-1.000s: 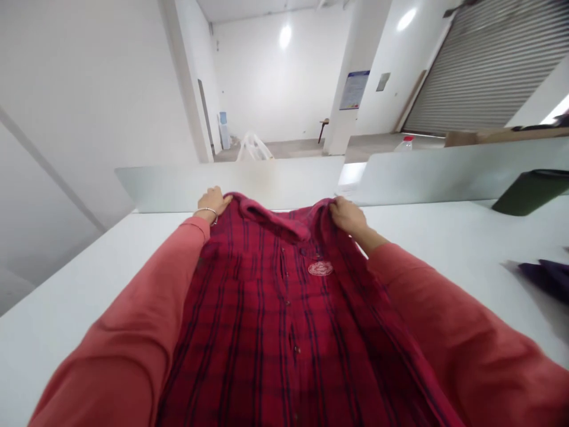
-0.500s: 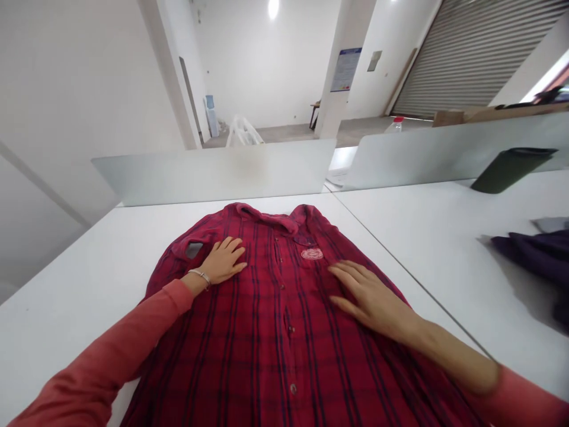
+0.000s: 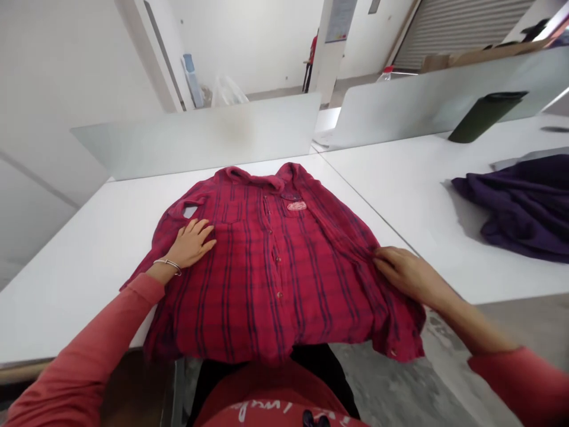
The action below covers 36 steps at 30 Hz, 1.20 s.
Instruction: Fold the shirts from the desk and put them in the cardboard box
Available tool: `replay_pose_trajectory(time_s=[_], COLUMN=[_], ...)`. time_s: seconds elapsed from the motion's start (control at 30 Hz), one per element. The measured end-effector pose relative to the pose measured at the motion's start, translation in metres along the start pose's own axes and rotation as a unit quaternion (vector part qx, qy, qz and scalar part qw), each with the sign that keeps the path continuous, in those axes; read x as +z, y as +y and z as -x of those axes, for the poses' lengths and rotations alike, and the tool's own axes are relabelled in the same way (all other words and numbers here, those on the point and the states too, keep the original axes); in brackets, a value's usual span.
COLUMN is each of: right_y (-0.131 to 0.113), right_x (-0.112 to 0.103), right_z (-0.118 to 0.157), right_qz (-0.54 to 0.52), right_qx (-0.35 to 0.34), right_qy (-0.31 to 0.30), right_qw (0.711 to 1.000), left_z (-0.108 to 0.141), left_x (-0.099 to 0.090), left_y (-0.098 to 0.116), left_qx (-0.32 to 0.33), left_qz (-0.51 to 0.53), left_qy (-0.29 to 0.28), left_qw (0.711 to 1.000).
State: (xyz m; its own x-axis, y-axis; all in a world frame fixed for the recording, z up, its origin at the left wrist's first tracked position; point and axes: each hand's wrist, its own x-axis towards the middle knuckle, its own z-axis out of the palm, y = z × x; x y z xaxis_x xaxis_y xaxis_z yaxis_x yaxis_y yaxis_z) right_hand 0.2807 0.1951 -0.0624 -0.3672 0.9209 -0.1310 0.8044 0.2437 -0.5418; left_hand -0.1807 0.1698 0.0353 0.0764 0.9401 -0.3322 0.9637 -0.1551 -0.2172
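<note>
A red plaid shirt (image 3: pixel 249 273) with dark stripes lies front up on the white table (image 3: pixel 57 255), its collar toward the far side and its hem over the near edge. A pale oval patch (image 3: pixel 297 206) marks the chest pocket on the right. My left hand (image 3: pixel 189 243), wearing a bracelet, rests flat with spread fingers on the shirt's left side below the armhole. At the right edge, my right hand (image 3: pixel 404 273) pinches the shirt's sleeve (image 3: pixel 362 252) between thumb and fingers; the cuff hangs off the table nearby.
Frosted dividers (image 3: pixel 195 139) stand along the table's far edge. Crumpled purple cloth (image 3: pixel 520 201) lies on the right, with a dark green container (image 3: pixel 486 117) behind it. A person in red (image 3: pixel 312 53) is partly visible beyond the divider.
My right hand has moved right and outward from the chest to the sleeve and closed on it. My left hand has slid down a little. The view has tilted downward.
</note>
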Motion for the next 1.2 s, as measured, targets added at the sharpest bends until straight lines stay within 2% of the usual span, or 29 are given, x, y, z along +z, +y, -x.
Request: replay_pose_trajectory(time_s=[0.07,0.13,0.17,0.23,0.3,0.33,0.4,0.47,0.5,0.57,0.67,0.8,0.93,1.07,1.2], right_y=[0.004,0.014,0.02,0.03,0.03,0.025,0.006,-0.019,-0.03,-0.049,-0.065,-0.074,-0.076,-0.071,-0.073], right_x=[-0.025,-0.056,-0.071,-0.098,-0.112,-0.113,-0.102,-0.077,-0.061,-0.029,0.009,0.04,0.064,0.077,0.077], right_z=[-0.016,-0.034,-0.042,-0.056,-0.066,-0.07,-0.078,-0.09,-0.098,-0.12,-0.164,-0.225,-0.268,-0.293,-0.306], right_qz=[-0.03,-0.071,-0.081,-0.032,0.061,0.099,0.115,0.102,0.1,0.111,0.118,0.116,0.102,0.101,0.096], right_qx=[0.062,0.135,0.181,0.265,0.299,0.292,0.228,0.117,0.048,-0.074,-0.141,-0.157,-0.067,0.009,0.041], right_qy=[-0.061,-0.051,-0.021,0.057,0.136,0.166,0.189,0.146,0.095,0.042,0.003,-0.026,-0.055,-0.068,-0.081], right_qw=[0.996,0.987,0.98,0.962,0.943,0.937,0.948,0.977,0.989,0.99,0.983,0.98,0.991,0.993,0.991], left_z=[0.008,0.014,0.017,0.018,0.016,0.012,0.001,-0.018,-0.03,-0.059,-0.106,-0.165,-0.208,-0.235,-0.252], left_x=[0.003,0.007,0.008,0.009,0.007,0.005,0.0,-0.004,-0.005,-0.007,-0.009,-0.002,0.017,0.032,0.03], left_y=[-0.003,-0.008,-0.009,-0.01,-0.006,-0.003,0.003,0.008,0.011,0.014,0.016,0.015,0.009,0.005,0.013], left_qx=[-0.003,-0.012,-0.014,-0.016,-0.019,-0.02,-0.015,0.007,0.021,0.047,0.061,0.058,0.012,-0.028,-0.078], left_qz=[0.002,0.004,0.006,0.009,0.004,-0.001,-0.014,-0.023,-0.026,-0.027,-0.024,-0.008,0.027,0.05,0.058], left_qy=[-0.017,-0.03,-0.033,-0.032,-0.019,-0.006,0.031,0.064,0.075,0.083,0.065,0.026,0.002,-0.005,-0.012], left_qw=[1.0,0.999,0.999,0.999,1.0,1.0,0.999,0.998,0.997,0.995,0.996,0.998,1.0,0.998,0.995])
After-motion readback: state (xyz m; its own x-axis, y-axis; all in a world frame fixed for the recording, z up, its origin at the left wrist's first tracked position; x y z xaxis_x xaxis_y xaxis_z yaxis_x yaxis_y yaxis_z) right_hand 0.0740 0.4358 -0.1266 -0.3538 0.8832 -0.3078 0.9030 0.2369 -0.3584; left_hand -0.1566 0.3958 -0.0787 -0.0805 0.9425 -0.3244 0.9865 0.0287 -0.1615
